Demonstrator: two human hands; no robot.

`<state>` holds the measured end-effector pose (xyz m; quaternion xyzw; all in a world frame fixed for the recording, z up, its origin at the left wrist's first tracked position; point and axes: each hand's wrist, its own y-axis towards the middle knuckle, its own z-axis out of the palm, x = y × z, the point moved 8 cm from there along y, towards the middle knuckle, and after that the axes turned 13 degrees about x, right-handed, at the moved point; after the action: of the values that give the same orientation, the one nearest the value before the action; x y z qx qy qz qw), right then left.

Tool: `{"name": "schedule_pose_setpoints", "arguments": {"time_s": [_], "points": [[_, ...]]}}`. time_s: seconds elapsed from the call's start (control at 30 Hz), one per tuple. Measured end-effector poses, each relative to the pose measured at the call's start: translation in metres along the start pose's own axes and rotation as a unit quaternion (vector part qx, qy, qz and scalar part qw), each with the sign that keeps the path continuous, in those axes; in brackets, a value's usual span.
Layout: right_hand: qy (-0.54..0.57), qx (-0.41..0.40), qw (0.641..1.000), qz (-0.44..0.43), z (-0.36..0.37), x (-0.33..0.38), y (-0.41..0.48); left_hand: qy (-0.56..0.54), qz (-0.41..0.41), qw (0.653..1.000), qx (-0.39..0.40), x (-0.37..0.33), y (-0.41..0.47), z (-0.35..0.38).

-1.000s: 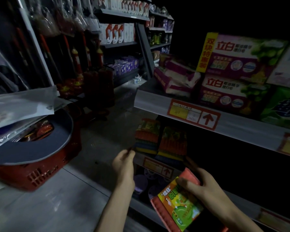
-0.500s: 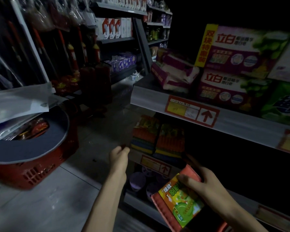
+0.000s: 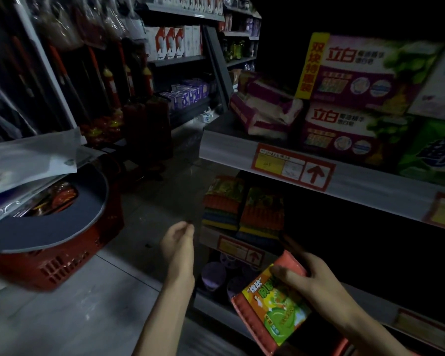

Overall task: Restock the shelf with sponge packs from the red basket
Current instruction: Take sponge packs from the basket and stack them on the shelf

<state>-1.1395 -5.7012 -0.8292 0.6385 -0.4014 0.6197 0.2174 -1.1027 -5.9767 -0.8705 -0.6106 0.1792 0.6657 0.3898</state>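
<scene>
My right hand (image 3: 316, 281) grips a sponge pack (image 3: 272, 307) with an orange edge and a yellow-green label, held low in front of the dark middle shelf. My left hand (image 3: 177, 242) hovers just left of the shelf edge with nothing in it, its fingers loosely curled. Two stacks of sponge packs (image 3: 242, 209) stand at the left end of the middle shelf (image 3: 231, 240). The red basket (image 3: 57, 263) sits on the floor at the left, with a grey round item and clear plastic packs lying over its top.
Above, an upper shelf (image 3: 370, 181) carries boxed soap and a red arrow price tag (image 3: 293, 167). Purple round items (image 3: 213, 273) sit on the lowest shelf. Racks with bottles and boxes line the far left of the aisle; grey floor (image 3: 88, 317) lies between.
My left hand has drawn back from the shelf's sponge stacks, down and to the left. The pack in my right hand has barely moved. The view has tilted slightly.
</scene>
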Motion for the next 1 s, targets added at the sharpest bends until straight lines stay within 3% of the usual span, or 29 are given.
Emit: {"name": "schedule_pose_setpoints", "arguments": {"time_s": [0.23,0.73,1.0], "points": [[0.002,-0.006,1.000,0.008,0.002,-0.004,0.001,0.109,0.142,0.981,0.070,-0.024,-0.034,0.028],[-0.035,0.001,0.999,-0.032,0.005,0.003,0.003,0.139,0.123,0.974,0.134,-0.013,-0.048,0.044],[-0.079,-0.059,0.994,-0.043,-0.015,0.010,-0.027,0.195,0.114,0.949,0.218,-0.017,-0.080,0.054]]}}
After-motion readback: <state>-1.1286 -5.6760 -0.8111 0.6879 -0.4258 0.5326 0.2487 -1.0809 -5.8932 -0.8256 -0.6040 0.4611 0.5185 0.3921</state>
